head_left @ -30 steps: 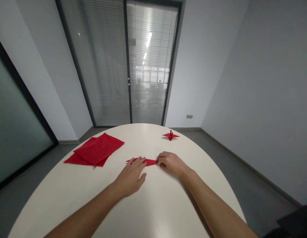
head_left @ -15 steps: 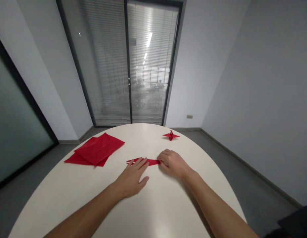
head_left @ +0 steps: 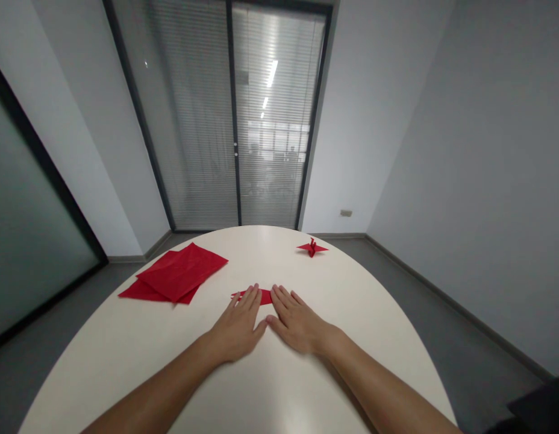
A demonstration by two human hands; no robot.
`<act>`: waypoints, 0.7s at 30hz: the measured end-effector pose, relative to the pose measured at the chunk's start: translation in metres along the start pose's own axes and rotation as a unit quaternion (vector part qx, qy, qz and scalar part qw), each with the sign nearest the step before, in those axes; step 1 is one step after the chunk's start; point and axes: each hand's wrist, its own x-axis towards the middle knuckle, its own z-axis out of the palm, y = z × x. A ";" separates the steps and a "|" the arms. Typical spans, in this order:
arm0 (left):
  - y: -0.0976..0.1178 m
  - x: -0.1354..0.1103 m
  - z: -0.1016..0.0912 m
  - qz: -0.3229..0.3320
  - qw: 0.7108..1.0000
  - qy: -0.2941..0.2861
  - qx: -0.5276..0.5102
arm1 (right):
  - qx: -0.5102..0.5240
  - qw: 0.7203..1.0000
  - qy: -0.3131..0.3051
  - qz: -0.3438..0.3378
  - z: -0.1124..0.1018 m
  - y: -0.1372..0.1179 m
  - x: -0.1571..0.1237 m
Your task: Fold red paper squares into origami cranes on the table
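Note:
A narrow folded piece of red paper lies on the white oval table just beyond my fingertips. My left hand rests flat on the table, fingers stretched out, with its tips on the paper's left part. My right hand lies flat beside it, fingers spread, its tips covering the paper's right end. The two thumbs almost touch. Neither hand grips anything.
A stack of flat red paper sheets lies at the table's left. A finished red paper crane stands near the far right edge. Glass doors with blinds are behind the table; grey floor surrounds it.
My right hand has opened from a closed pinch at the paper's right end and slid left to lie flat next to my left hand. The paper now looks shorter.

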 end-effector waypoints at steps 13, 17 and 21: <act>0.007 -0.001 -0.004 -0.049 0.995 0.086 0.033 | -0.010 1.000 0.009 -0.012 -0.003 0.001 -0.004; 0.009 -0.001 -0.005 -0.006 0.999 0.039 0.005 | -0.008 1.000 0.007 -0.021 -0.004 0.003 -0.004; 0.007 -0.001 -0.003 -0.002 0.998 0.069 0.005 | -0.018 1.000 -0.004 -0.008 -0.005 0.006 -0.004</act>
